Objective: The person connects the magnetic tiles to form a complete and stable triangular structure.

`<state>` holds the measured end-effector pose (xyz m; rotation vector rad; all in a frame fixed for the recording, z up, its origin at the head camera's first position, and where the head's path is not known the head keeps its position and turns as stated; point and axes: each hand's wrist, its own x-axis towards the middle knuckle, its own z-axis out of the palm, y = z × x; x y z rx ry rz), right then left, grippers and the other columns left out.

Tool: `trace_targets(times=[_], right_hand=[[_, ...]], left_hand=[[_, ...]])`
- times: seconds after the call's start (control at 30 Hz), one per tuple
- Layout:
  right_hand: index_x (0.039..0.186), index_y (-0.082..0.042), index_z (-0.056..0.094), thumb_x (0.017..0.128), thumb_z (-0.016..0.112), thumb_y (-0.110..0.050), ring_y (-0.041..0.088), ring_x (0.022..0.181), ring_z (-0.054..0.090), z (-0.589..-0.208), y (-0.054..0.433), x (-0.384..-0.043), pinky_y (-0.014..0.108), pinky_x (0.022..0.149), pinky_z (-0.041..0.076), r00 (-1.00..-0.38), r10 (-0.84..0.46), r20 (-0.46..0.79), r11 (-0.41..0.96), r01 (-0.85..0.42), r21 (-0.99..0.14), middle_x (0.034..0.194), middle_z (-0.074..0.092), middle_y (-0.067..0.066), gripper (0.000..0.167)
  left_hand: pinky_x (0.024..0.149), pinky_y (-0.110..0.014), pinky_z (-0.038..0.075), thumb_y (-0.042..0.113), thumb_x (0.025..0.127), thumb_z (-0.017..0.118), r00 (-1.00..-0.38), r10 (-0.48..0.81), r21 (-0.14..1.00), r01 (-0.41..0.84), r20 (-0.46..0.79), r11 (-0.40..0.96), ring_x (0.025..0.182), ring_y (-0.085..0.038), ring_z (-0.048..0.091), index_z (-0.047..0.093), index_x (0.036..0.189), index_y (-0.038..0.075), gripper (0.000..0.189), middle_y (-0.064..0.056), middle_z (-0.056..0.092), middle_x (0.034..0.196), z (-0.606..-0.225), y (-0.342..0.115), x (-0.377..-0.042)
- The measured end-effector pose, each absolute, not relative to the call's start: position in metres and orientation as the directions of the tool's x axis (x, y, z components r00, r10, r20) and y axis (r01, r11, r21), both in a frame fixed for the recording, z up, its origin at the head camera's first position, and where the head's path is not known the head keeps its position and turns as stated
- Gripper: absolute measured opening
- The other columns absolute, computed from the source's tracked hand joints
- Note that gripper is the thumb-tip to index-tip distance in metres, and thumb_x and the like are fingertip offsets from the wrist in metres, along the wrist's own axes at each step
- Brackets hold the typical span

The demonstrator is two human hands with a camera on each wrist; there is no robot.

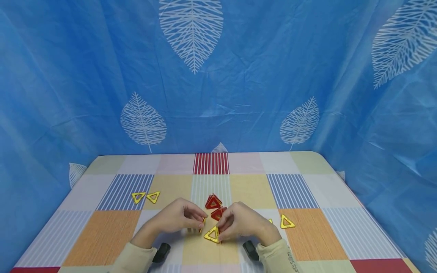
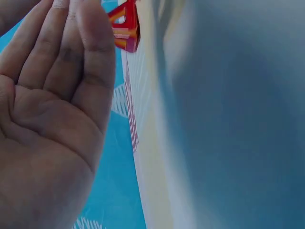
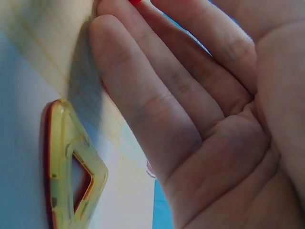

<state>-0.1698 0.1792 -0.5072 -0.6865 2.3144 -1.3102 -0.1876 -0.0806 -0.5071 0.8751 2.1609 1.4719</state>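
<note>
My left hand (image 1: 179, 216) pinches a triangular tile (image 1: 202, 224) between thumb and fingers; it stands edge-on, showing a thin yellow and red side. Opposite it, my right hand (image 1: 240, 223) holds a yellow triangular tile (image 1: 212, 234) at its right corner, with a bit of red at the fingertips. Just beyond the hands sit red triangular pieces: one (image 1: 213, 201) farther back, another (image 1: 217, 213) partly covered by the right fingers. Red pieces (image 2: 126, 26) also show past the left fingers in the left wrist view. Both palms face inward in the wrist views.
Two yellow triangular tiles, one (image 1: 138, 197) beside another (image 1: 153, 196), lie at the left. At the right lies a yellow tile (image 1: 286, 221), and a further one (image 3: 59, 167) sits close by the right hand. A checked cloth (image 1: 307, 242) covers the table; a blue curtain (image 1: 252, 76) hangs behind.
</note>
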Motion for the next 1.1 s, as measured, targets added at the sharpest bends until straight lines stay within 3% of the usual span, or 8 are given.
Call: trace_targets(times=[0.67,1.1], right_hand=[[0.092,-0.003,0.081,0.074,0.089,-0.004,0.009,0.07,0.07,-0.505,0.175,-0.171,0.024,0.065,0.056,-0.805,-0.588,-0.074,0.444,-0.245,-0.862,0.08,0.074,-0.003,0.019],[0.085,-0.006,0.082,0.076,0.089,-0.011,0.004,0.064,0.065,-0.508,0.175,-0.173,0.023,0.059,0.053,-0.813,-0.581,-0.035,0.503,-0.325,-0.801,0.074,0.071,-0.01,0.012]], left_hand=[[0.071,-0.026,0.055,0.008,0.086,0.08,-0.711,0.703,0.897,0.298,-0.019,0.326,0.077,-0.012,0.067,0.078,0.101,0.009,0.015,0.005,0.072,0.083,-0.514,-0.067,-0.182],[0.071,-0.025,0.054,0.002,0.084,0.08,-0.721,0.693,0.888,0.308,-0.017,0.342,0.076,-0.011,0.066,0.074,0.101,0.01,0.02,0.006,0.069,0.082,-0.515,-0.062,-0.182]])
